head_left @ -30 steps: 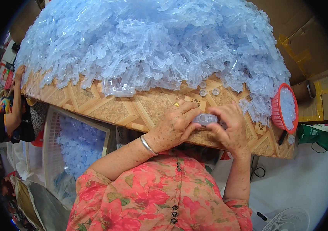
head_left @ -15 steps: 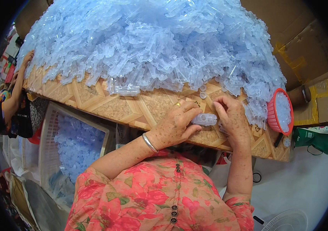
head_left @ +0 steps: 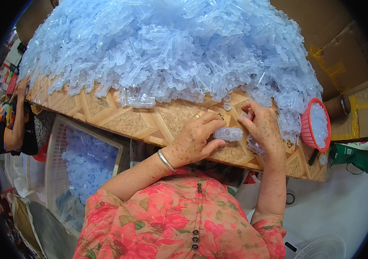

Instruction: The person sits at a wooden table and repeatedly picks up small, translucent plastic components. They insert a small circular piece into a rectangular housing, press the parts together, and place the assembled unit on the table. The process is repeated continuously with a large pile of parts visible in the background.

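Holding: clear case [head_left: 228,134] in my left hand [head_left: 197,137], near worktop [head_left: 138,123] edge
Right hand [head_left: 261,129]: narrow, contents unclear
Room: leftward, before heap [head_left: 162,52]

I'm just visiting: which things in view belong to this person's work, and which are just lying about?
Apparently part of the work:
clear plastic piece, in the left hand
heaped clear pieces on the table
small round pieces near the right hand
red basket of pieces

Apparently just lying about:
green bag
white fan
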`<state>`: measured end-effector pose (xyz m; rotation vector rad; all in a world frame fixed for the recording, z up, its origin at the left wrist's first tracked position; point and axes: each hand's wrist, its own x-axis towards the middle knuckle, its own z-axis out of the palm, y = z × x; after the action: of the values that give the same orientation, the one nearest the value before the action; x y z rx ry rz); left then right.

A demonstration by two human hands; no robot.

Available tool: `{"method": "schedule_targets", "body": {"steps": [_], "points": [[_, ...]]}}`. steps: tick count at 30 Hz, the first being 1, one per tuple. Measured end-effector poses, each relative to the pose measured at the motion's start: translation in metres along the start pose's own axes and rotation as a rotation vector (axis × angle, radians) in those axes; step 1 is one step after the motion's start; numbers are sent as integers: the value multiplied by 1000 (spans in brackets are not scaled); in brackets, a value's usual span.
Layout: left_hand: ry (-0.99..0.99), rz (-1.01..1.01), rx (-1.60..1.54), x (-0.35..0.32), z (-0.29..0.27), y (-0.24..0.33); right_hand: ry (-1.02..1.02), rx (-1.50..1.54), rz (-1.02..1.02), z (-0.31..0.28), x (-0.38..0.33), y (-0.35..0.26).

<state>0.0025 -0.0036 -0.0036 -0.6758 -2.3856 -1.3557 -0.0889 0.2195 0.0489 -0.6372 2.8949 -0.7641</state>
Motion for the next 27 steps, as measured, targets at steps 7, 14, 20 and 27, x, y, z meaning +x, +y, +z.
{"method": "schedule_targets", "body": {"steps": [7,14,20,27], "points": [[-17,-24,11,1,-3,4,182,102,-150,-1,-27,-10],[-17,-14,-1,2,-1,1,221,106,-381,13,-52,-35],[-22,-24,5,1,-2,0,237,38,-435,15,-51,-38],[-34,-15,11,2,-2,-1,250,-31,-471,17,-48,-40]]}}
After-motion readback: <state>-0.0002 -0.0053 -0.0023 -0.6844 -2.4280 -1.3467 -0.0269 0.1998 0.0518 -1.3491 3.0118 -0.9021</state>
